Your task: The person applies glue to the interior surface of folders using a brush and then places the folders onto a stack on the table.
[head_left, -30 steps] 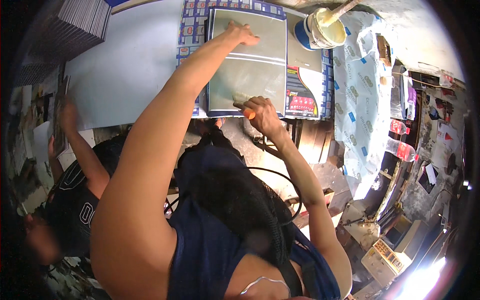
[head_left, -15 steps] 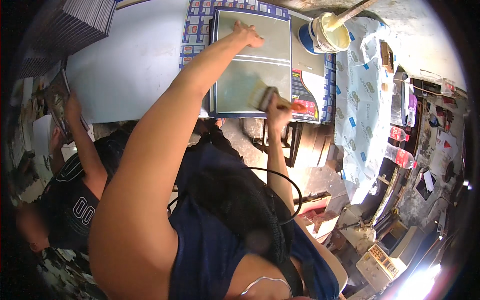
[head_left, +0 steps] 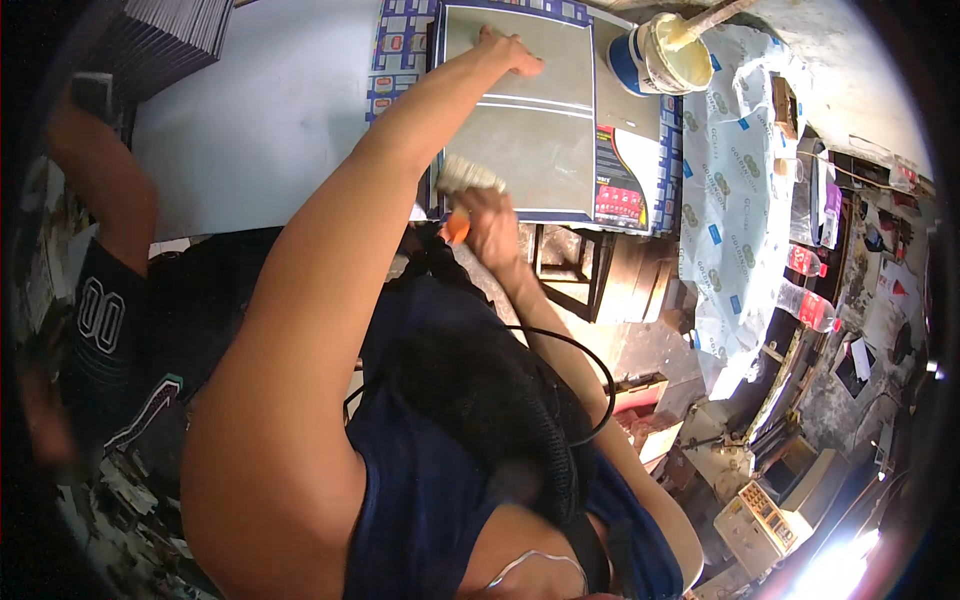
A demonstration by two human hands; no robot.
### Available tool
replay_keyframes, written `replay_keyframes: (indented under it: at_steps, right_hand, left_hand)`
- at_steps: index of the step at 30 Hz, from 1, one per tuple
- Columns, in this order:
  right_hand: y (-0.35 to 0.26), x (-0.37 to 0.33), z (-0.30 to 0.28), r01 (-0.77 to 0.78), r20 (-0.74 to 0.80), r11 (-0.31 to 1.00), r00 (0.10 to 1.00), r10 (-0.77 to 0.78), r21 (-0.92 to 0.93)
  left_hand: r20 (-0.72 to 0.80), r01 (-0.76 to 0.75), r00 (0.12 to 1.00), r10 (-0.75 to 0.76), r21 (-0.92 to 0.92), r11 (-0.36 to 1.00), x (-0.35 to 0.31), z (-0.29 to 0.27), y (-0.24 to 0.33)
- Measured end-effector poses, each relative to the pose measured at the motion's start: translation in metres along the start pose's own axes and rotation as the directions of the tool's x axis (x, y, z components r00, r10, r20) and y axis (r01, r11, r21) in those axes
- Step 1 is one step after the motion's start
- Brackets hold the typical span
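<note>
Two grey boards (head_left: 540, 155) lie on a dark blue cover sheet whose edges show around them, with pale stripes between the boards. My left hand (head_left: 512, 54) rests on the far board, fingers spread and thumb apart, holding nothing. My right hand (head_left: 493, 228) is closed round a wide brush (head_left: 468, 176) with pale bristles and an orange handle end. The bristles touch or hover just over the near left corner of the near board; which one I cannot tell. The hand is slightly blurred.
A blue and white bucket (head_left: 627, 62) of pale paste with a stick (head_left: 715, 15) stands at the back right. A printed sheet (head_left: 622, 185) lies beside the boards. To the left are a white tabletop (head_left: 270, 110), stacked dark-edged boards (head_left: 165, 45) and a co-worker's arm (head_left: 105, 170).
My right hand has swept the brush left across the near board to its left corner. My left hand stays on the far board. The co-worker's arm has shifted on the left.
</note>
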State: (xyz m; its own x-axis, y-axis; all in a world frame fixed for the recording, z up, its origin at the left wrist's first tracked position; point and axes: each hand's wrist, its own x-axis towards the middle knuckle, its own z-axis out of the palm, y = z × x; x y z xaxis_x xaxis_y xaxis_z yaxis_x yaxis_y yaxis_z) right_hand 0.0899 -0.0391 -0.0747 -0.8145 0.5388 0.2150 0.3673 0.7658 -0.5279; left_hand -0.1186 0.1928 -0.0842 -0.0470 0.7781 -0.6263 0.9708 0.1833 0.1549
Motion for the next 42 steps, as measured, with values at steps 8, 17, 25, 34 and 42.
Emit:
replay_keyframes:
  at_steps: [8, 17, 25, 34, 42]
  right_hand:
    - [-0.012, -0.009, -0.044, 0.019, 0.017, 1.000, 1.000, -0.019, 0.000]
    - [-0.035, -0.017, -0.036, 0.012, 0.109, 0.997, 0.994, -0.020, 0.077]
    - [0.048, 0.080, 0.008, 0.017, 0.001, 1.000, 1.000, -0.017, -0.005]
    - [-0.024, -0.073, -0.043, -0.095, 0.122, 0.968, 0.990, 0.067, 0.234]
    - [0.035, -0.098, -0.115, -0.501, -0.461, 0.603, 0.389, 0.798, 0.621]
  left_hand:
    - [0.043, 0.009, 0.999, -0.009, -0.002, 1.000, -0.015, -0.010, 0.007]
    - [0.048, 0.059, 0.997, -0.056, -0.055, 0.997, -0.008, -0.020, 0.003]
    - [-0.052, -0.007, 0.999, 0.004, -0.061, 0.998, -0.003, -0.012, 0.003]
    - [-0.305, -0.176, 0.941, 0.146, -0.072, 0.982, -0.033, 0.028, -0.020]
    - [-0.721, -0.339, 0.691, -0.038, -0.370, 0.865, -0.238, 0.186, 0.016]
